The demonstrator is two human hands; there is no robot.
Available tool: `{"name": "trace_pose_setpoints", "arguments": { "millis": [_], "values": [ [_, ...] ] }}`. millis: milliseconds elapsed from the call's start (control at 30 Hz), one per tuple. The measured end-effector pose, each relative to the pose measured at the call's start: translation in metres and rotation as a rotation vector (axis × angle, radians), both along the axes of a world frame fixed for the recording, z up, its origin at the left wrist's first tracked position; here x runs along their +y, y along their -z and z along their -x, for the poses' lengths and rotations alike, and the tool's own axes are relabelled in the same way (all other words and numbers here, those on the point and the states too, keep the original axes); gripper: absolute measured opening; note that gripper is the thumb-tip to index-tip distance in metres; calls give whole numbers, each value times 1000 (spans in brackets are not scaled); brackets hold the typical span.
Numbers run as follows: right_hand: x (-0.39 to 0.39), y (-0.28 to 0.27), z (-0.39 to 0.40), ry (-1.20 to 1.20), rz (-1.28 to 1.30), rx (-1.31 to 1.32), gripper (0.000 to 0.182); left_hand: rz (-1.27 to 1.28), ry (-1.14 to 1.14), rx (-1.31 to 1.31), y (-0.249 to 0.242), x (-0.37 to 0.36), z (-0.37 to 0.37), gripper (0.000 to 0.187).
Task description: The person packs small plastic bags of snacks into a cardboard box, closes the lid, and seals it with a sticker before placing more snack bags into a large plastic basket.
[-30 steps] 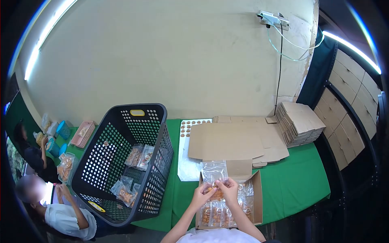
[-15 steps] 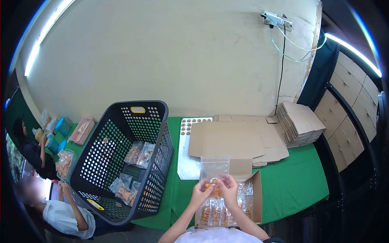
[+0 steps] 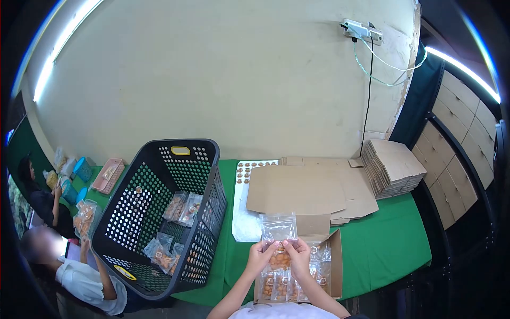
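Observation:
A clear zip bag [image 3: 279, 227] with round orange snacks in its lower part is held upright over the open cardboard box. My left hand [image 3: 260, 259] grips its left side and my right hand [image 3: 299, 259] its right side, both thumbs pressed on the front near the middle. Between the thumbtips a small round sticker is partly visible. Below my hands, the cardboard box [image 3: 336, 266] contains several filled bags [image 3: 281, 287] with round stickers. A sheet of round stickers [image 3: 244, 212] lies behind my left hand, partly under flat cardboard.
At left stands a large black basket [image 3: 212, 196] with several snack bags inside. Flat cardboard [image 3: 297, 189] and a stack of folded boxes [image 3: 396, 165] lie on the green-covered table [image 3: 390, 234]. Beyond the basket are two other people, a pink tray [image 3: 109, 175] and blue containers [image 3: 82, 169].
My thumbs have come down onto the bag's front, where the sticker was showing between my fingers. The co-worker at left has moved a hand to a bag of snacks.

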State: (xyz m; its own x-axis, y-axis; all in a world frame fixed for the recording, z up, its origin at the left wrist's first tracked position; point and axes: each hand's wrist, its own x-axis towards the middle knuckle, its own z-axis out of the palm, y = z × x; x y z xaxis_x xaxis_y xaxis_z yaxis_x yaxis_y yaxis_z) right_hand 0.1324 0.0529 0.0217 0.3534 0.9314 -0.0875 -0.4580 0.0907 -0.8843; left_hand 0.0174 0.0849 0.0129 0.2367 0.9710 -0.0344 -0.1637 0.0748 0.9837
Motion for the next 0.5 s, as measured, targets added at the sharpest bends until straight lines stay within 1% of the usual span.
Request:
{"name": "trace_pose_setpoints", "arguments": {
  "millis": [67, 167, 267, 367, 467, 500],
  "values": [
    [1, 2, 2, 8, 4, 36, 7, -6, -10, -33, 10, 3, -1, 16],
    [4, 7, 1, 28, 8, 5, 6, -164, -54, 255, -7, -2, 2, 19],
    [6, 15, 2, 84, -1, -231, 7, -150, -77, 209, 9, 0, -1, 20],
    [13, 17, -4, 24, -27, -230, 9, -125, -113, 93, 4, -1, -8, 17],
    [15, 9, -10, 21, -49, -240, 12, -100, -119, 227, -4, -3, -6, 18],
    [15, 9, -12, -3, -30, -231, 12, -131, -126, 241, -4, -4, -6, 19]
  ]
}}
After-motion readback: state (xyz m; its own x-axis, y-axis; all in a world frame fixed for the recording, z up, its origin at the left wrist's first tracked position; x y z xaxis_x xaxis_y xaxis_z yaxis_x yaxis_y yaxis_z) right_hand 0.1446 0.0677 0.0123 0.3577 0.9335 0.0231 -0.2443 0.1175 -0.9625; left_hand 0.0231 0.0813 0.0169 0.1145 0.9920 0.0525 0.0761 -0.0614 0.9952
